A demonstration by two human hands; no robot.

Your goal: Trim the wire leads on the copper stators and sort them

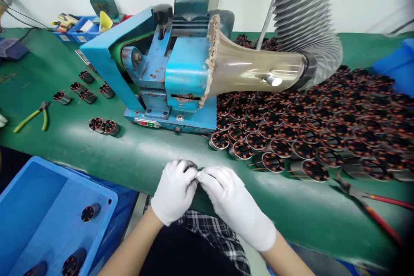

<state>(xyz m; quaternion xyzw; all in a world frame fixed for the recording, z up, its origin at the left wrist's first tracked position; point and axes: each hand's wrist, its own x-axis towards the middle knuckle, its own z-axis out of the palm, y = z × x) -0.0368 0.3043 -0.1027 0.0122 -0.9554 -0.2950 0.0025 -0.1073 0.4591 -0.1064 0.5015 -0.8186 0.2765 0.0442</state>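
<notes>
White gloves cover both hands, which meet over the front edge of the green bench. My left hand [174, 189] is closed, with dark, soiled fingertips. Thumb and fingers of my right hand [228, 196] are pinched together against the left fingertips. Whatever lies between them is hidden or too small to make out. Closest on the bench are cylindrical motor stators [241, 150] with copper windings and loose wire ends, massed to the right. Two more stators [110, 127] stand side by side to the left.
A blue belt grinding machine [187, 64] stands ahead, joined to a clear hood [252, 67] and grey hose [307, 13]. Red-handled pliers [365, 198] lie right, green-handled pliers [42, 114] left. A blue bin [106, 220] at lower left holds several stators. Another person's gloved fingertips [2, 120] show far left.
</notes>
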